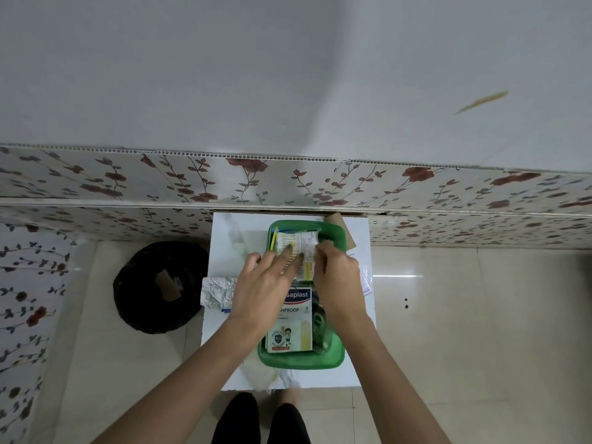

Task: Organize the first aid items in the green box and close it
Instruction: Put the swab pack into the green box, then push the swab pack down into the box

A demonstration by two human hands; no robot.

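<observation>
Both hands (301, 277) pressing packets (296, 246) into green box (333, 358).

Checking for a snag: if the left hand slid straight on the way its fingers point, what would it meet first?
The left hand points toward the wall, fingers already on the white packet. Beyond that, probably the green box far rim; depth is unclear.

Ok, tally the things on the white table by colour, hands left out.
Green: 1, the box
White with print: 2, the plaster carton and the packet under both hands
Silver: 1, the foil pack
Brown: 1, the cardboard piece
Total: 5
</observation>
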